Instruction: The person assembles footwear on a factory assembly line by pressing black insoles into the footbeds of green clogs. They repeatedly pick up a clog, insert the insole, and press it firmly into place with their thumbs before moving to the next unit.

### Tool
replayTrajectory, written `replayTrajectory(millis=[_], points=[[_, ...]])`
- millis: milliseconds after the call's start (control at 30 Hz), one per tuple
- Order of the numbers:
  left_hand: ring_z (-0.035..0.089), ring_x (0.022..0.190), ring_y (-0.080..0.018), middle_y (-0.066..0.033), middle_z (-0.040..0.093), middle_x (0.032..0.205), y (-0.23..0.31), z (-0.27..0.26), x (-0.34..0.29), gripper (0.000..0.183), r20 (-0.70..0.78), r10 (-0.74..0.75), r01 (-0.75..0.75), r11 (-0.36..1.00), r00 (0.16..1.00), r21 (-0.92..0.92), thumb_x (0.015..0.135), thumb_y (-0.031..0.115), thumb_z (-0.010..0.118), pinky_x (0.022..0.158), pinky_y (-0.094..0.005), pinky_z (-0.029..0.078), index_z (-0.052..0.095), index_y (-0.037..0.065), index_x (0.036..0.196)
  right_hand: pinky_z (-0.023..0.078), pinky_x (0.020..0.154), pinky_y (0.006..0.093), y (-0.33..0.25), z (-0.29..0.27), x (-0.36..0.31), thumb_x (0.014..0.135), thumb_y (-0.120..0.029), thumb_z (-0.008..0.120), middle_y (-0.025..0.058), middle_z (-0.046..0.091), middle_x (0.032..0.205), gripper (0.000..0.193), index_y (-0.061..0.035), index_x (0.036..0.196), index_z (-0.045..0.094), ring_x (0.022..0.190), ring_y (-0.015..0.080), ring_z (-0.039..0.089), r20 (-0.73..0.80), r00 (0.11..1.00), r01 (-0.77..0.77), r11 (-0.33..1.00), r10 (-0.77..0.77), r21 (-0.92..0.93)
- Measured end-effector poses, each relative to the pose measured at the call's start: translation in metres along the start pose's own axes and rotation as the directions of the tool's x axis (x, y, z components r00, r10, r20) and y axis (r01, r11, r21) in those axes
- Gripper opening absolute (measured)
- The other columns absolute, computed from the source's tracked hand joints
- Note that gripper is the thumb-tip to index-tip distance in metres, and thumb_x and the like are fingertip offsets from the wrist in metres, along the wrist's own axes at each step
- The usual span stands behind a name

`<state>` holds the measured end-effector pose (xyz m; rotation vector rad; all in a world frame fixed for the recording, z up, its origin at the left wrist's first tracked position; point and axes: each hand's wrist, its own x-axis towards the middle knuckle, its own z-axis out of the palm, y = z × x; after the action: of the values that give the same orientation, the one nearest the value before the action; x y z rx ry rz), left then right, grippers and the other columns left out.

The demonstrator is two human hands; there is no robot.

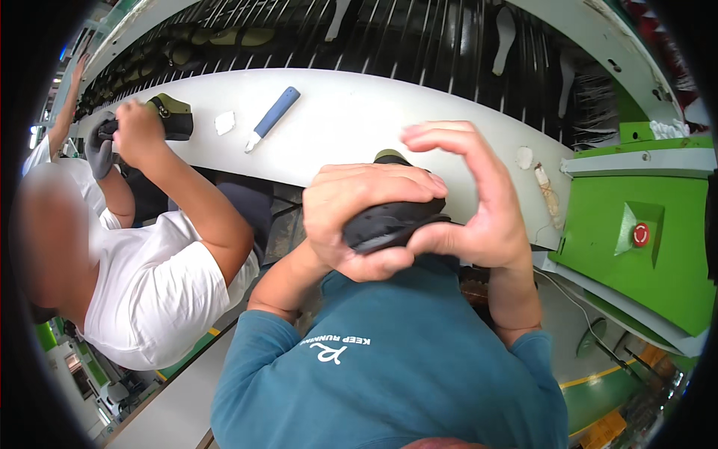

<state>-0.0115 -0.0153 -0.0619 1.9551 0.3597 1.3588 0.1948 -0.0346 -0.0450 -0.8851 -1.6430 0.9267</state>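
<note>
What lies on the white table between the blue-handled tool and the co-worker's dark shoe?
In the head view, one small white scrap lies between the blue-handled tool and the co-worker's dark shoe; otherwise the white table is bare there.

The dark shoe (393, 221) was largely covered by the left hand (359, 217) and right hand (471, 202), so its shape and the contact beneath the palms could not be made out. The shoes on the conveyor (179, 41) were too small and bent to distinguish. The co-worker's far hand (75, 75) was cut off at the rim.
</note>
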Motion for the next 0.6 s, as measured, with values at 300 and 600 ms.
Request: replayTrajectory(millis=[300, 600], points=[[0.081, 0.078, -0.0315, -0.0148, 0.080, 0.092, -0.003, 0.015, 0.011, 0.051, 0.047, 0.141, -0.144, 0.985, 0.989, 0.096, 0.100, 0.047, 0.069, 0.070, -0.0409, 0.064, 0.077, -0.002, 0.113, 0.057, 0.112, 0.0528, 0.017, 0.000, -0.010, 0.082, -0.064, 0.090, 0.0251, 0.078, 0.127, 0.085, 0.0048, 0.129, 0.075, 0.126, 0.0406, 0.074, 0.118, 0.976, 0.144, 0.947, -0.185, 0.289], [0.080, 0.077, -0.0335, -0.0159, 0.079, 0.092, -0.006, 0.015, 0.013, 0.046, 0.045, 0.099, -0.102, 0.993, 0.994, 0.053, 0.103, 0.041, 0.066, 0.069, -0.0412, 0.064, 0.076, -0.002, 0.114, 0.058, 0.109, 0.0417, -0.002, -0.002, -0.012, 0.085, -0.034, 0.098, 0.0208, 0.078, 0.129, 0.060, 0.0012, 0.128, 0.076, 0.123, 0.0321, 0.075, 0.088, 0.995, 0.000, 0.922, -0.038, 0.387]])
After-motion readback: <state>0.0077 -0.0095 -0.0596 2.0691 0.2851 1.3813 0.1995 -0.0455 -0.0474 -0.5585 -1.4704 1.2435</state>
